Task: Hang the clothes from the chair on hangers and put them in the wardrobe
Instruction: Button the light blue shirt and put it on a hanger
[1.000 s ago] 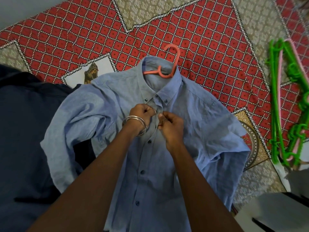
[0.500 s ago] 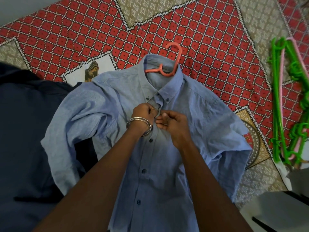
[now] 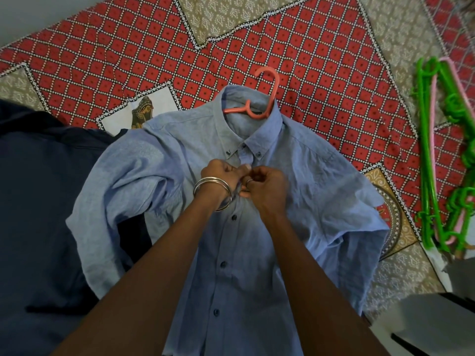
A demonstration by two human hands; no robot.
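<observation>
**Fastening the top placket button on a hangered shirt**

Spread flat on the red patterned bedcover (image 3: 321, 80), front upward: the blue shirt (image 3: 308, 191), with the coral hanger (image 3: 266, 98) already inside the collar, hook poking out past the neckline; both hands meeting at the placket just below the collar. Left hand (image 3: 221, 176), bangles (image 3: 212, 192) at the wrist, fingers curled and pinching the placket edge; right hand (image 3: 267, 187), fingers curled too, thumb and forefinger pinching the opposite edge against it; the button itself hidden between the fingertips, so whether through the hole or not cannot be told.

To do this well, likely: hold the buttonhole side taut and flat; tilt the button edge-on and push through rather than tug the cloth; keep the collar centred on the hanger meanwhile, lest the shoulders slip off-line; one fastened button near the top probably enough to keep the shirt seated.

Long axis running collar to hem, collar and hook pointing away from the wearer of the camera, toward the top of the view and leaning slightly right; hem nearest, under the forearms; sleeves bunched out to either side.

Dark navy garment (image 3: 38, 214) alongside on the left, partly under a sleeve; green and pink hangers (image 3: 434, 155) heaped well apart on the right.
</observation>
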